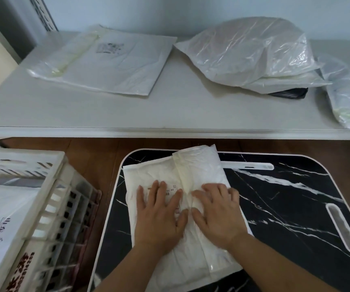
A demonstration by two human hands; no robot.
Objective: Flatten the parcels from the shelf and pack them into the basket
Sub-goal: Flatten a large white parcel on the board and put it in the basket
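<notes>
A white plastic parcel (193, 165) lies on the black marble tray table (286, 197). My left hand (159, 213) and my right hand (218, 213) rest flat on it side by side, fingers spread, palms pressing down on its middle. At the lower left stands the white slatted basket (49, 197), with a flat white parcel (3, 216) bearing printed characters inside it. On the white shelf (170, 110) behind lie a flat white parcel (110, 60) at the left and a puffy clear-wrapped parcel (252, 51) at the right.
Under the puffy parcel sit another pale parcel and a black one (290, 94). One more clear-wrapped parcel (347, 98) hangs at the shelf's right edge. Brown wooden floor (89, 165) shows between the basket, shelf and tray table.
</notes>
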